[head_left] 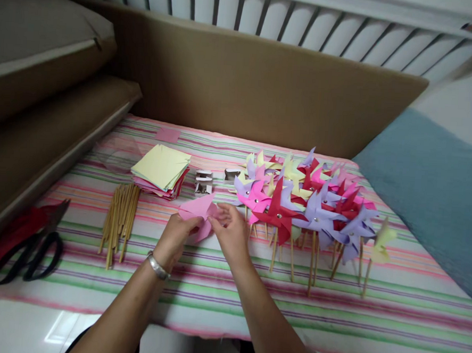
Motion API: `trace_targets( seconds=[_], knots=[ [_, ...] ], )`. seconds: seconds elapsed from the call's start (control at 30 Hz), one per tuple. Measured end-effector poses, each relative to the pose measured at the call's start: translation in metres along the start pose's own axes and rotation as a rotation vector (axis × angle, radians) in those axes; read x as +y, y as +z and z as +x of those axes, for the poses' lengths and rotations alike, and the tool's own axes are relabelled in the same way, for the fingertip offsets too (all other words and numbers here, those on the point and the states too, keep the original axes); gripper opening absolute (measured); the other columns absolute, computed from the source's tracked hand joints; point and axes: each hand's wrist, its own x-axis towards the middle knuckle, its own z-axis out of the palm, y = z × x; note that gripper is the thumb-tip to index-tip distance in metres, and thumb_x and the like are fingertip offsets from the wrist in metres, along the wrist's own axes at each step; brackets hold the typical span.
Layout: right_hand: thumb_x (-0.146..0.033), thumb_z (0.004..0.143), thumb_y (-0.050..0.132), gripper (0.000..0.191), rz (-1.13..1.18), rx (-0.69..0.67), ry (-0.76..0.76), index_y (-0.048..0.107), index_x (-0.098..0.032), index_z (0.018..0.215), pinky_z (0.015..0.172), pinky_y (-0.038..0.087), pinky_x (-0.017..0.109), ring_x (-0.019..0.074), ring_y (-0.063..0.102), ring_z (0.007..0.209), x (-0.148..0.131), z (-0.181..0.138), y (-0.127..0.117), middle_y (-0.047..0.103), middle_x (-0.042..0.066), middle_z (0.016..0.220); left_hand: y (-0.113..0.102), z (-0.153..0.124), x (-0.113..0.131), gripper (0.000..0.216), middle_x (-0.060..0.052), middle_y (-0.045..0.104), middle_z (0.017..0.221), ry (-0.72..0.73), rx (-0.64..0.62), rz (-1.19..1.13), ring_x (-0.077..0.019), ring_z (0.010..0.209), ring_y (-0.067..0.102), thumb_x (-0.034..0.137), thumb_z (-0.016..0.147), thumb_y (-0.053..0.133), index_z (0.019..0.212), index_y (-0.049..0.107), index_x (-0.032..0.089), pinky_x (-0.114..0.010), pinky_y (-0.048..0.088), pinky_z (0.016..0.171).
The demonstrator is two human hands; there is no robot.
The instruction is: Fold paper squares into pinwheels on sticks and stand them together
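A pink paper pinwheel [197,209], partly folded, is held up above the striped cloth between my two hands. My left hand [178,234], with a silver bracelet at the wrist, pinches its lower left part. On its right side, the thumb and fingers of my right hand [231,230] close on the folded paper near the middle. Just behind stand small open boxes [203,182] with shiny bits inside. To the left lie a stack of coloured paper squares [160,167], yellow on top, and a bundle of wooden sticks [119,220].
Many finished pinwheels on sticks [294,206] are heaped to the right. Black-handled scissors [29,257] lie at the far left beside red material [14,229]. A cardboard panel [245,86] stands behind the striped cloth [220,308]. Stacked brown packages [56,101] border the left.
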Motion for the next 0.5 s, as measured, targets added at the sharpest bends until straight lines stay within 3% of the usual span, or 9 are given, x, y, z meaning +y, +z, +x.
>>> trace_targets(
  seconds=[0.1,0.27,0.5],
  knots=[
    [-0.021,0.057,0.072,0.058,0.117,-0.047,0.078,0.057,-0.021,0.113,0.073,0.050,0.033,0.0204,0.062,0.087,-0.002,0.006,-0.009,0.065,0.007,0.097,-0.004,0.001,0.003,0.022,-0.004,0.069,0.066,-0.071,-0.044,0.035,-0.0145,0.057,0.060,0.018,0.053,0.072,0.075,0.070,0.013,-0.024,0.045,0.056],
    [-0.020,0.057,0.071,0.072,0.459,-0.313,0.275,0.047,-0.019,0.125,0.060,0.051,0.029,0.0166,0.063,0.063,0.000,0.007,-0.014,0.065,-0.002,0.067,-0.008,0.002,0.002,0.023,-0.005,0.069,0.067,-0.132,-0.104,0.113,-0.0148,0.053,0.059,0.019,0.054,0.071,0.076,0.070,0.012,-0.026,0.045,0.054],
    [-0.013,0.058,0.066,0.071,0.366,-0.313,0.242,0.047,-0.021,0.126,0.053,0.048,0.024,0.0149,0.062,0.061,-0.001,0.003,-0.009,0.067,-0.001,0.078,-0.007,0.002,-0.004,0.019,-0.005,0.067,0.062,-0.146,-0.101,0.115,-0.0141,0.052,0.057,0.020,0.055,0.071,0.072,0.069,0.011,-0.025,0.042,0.052]
  ],
)
